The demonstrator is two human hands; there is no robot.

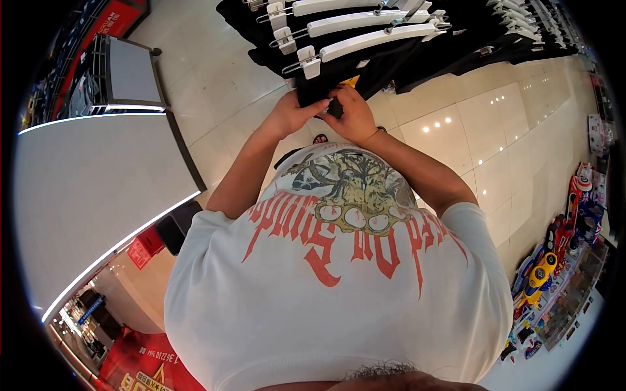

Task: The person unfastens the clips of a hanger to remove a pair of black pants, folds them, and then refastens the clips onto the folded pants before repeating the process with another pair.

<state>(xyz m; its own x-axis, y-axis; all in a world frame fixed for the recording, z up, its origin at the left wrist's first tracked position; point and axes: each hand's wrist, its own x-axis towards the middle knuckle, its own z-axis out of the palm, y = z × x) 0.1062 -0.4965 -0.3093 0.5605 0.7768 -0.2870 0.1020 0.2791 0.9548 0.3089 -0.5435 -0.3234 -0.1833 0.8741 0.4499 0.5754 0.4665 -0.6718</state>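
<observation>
Black garments (385,62) hang from white clip hangers (378,42) at the top middle of the head view. Below the nearest hanger, my left hand (295,114) is closed on the dark cloth of a black garment, thumb pointing right. My right hand (353,116) is closed on the same dark cloth just beside it, the two hands nearly touching. A small yellow piece (351,81) shows just above my right hand. Part of the cloth between the hands is hidden by the fingers.
More white hangers with black clothes run to the upper right. A large pale panel (98,195) with a lit edge stands at left, near a grey-topped rack (134,72). Colourful toy packages (541,270) line the right side. The tiled floor (443,124) lies below the garments.
</observation>
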